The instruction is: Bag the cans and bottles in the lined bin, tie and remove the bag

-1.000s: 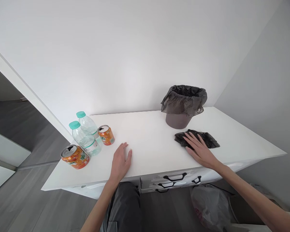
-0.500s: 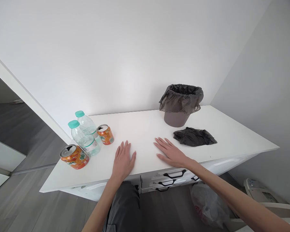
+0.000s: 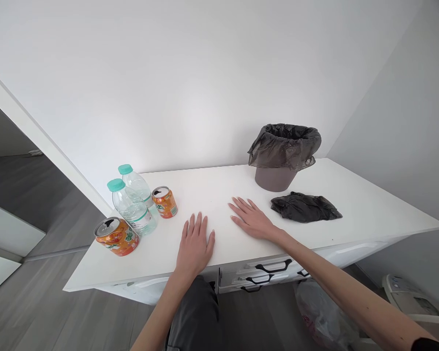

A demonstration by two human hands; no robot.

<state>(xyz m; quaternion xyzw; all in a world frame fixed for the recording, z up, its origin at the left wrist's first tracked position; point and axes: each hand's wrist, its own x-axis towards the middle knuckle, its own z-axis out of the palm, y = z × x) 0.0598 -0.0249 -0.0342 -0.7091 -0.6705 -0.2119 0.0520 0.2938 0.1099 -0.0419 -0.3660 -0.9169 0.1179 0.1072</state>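
Lying flat on the table (image 3: 219, 187), the left hand (image 3: 194, 246) and right hand (image 3: 252, 218) grip nothing, fingers apart.
Just beside the right hand is the black bag (image 3: 304, 208), before the bin (image 3: 276, 179); a careless sweep could drag it off the front edge. Beyond the left hand stand the rear can (image 3: 165, 203), rear bottle (image 3: 136, 185), front bottle (image 3: 132, 210) and front can (image 3: 119, 238), close together: they look light, so one bump could topple several. The front can, near the left edge, could even fall.

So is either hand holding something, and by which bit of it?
Nothing is held: the left hand and the right hand lie palms down on the white tabletop, and the crumpled black bag is apart from both.
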